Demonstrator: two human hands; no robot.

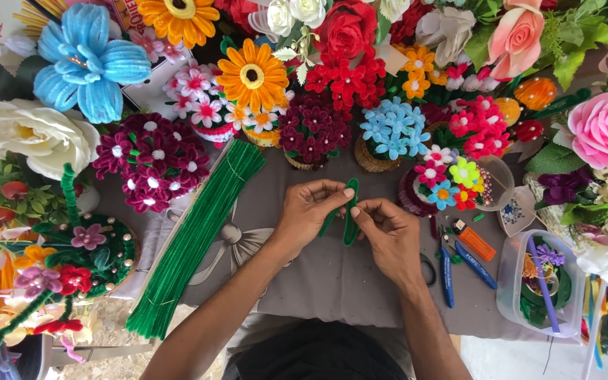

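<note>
A green pipe cleaner, bent into a narrow loop, sits between both my hands above a grey cloth. My left hand pinches its upper end between thumb and fingers. My right hand grips the loop's right side with thumb and forefinger. Both forearms reach in from the bottom edge.
A long bundle of green pipe cleaners lies diagonally at left. Small pots of pipe-cleaner flowers crowd the far side. A blue-handled tool, an orange cutter and a clear plastic box of scraps lie at right.
</note>
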